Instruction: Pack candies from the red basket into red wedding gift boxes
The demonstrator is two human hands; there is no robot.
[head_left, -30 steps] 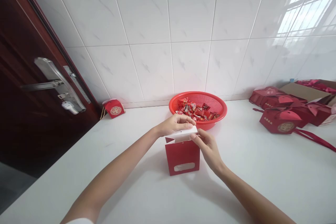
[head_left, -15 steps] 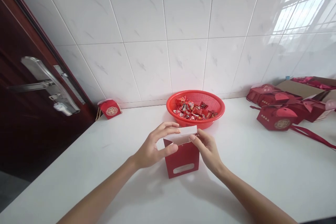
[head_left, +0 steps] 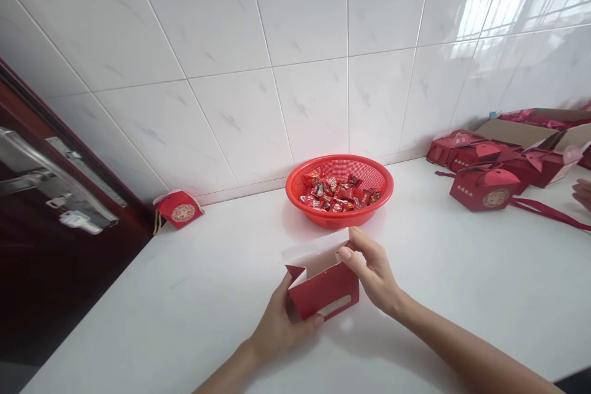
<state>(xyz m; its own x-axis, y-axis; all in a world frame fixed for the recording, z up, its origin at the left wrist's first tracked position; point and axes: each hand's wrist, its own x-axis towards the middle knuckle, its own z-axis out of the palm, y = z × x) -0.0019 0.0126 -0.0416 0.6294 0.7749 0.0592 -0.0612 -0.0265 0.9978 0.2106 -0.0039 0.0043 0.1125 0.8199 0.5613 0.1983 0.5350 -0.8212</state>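
The white bench [head_left: 207, 271] runs along a wall of glossy white tiles [head_left: 314, 98], which reflect a window at upper right. A dark red door [head_left: 60, 295] with a metal handle and keys stands at the left. A red basket [head_left: 339, 220] containing wrapped candies [head_left: 337, 192] is positioned near the wall. A small red box with cord [head_left: 183, 210] sits near the door. Closed red boxes [head_left: 484, 188], a red ribbon [head_left: 545, 210] and an open carton [head_left: 512, 133] occupy the right side. Part of another person's hand [head_left: 583, 192] enters at the right edge.

The open-topped red box [head_left: 323, 295] is located in front of the basket, between both hands, tilted. The left hand [head_left: 279, 329] grips its lower left side, thumb along the lower front. The right hand [head_left: 376, 271] pinches the upper right corner between thumb and fingers; its forearm extends toward the lower right.
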